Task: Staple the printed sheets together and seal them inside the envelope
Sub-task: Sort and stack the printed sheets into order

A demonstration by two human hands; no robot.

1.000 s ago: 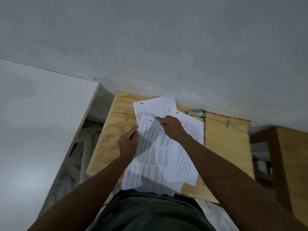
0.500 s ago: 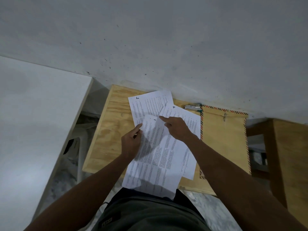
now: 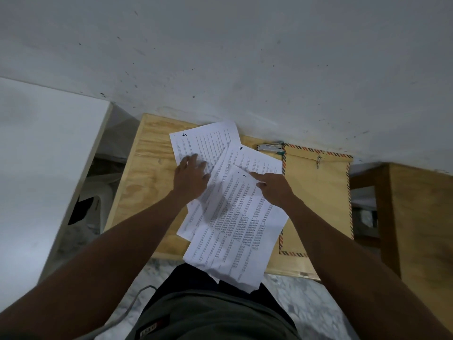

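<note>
A handwritten "4" tops the middle sheet, a "1" the near sheet; the printed text is too small to read.

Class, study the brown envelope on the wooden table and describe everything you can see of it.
The envelope is large, brown, paper-like, edged with a red, dark and pale striped airmail border. It lies flat on the wooden table, right of the printed sheets, whose right edges overlap its left side. A small metal clasp sits near its far edge. The stapler lies at its far left corner. The right forearm crosses its near left part; neither hand holds it.
</note>
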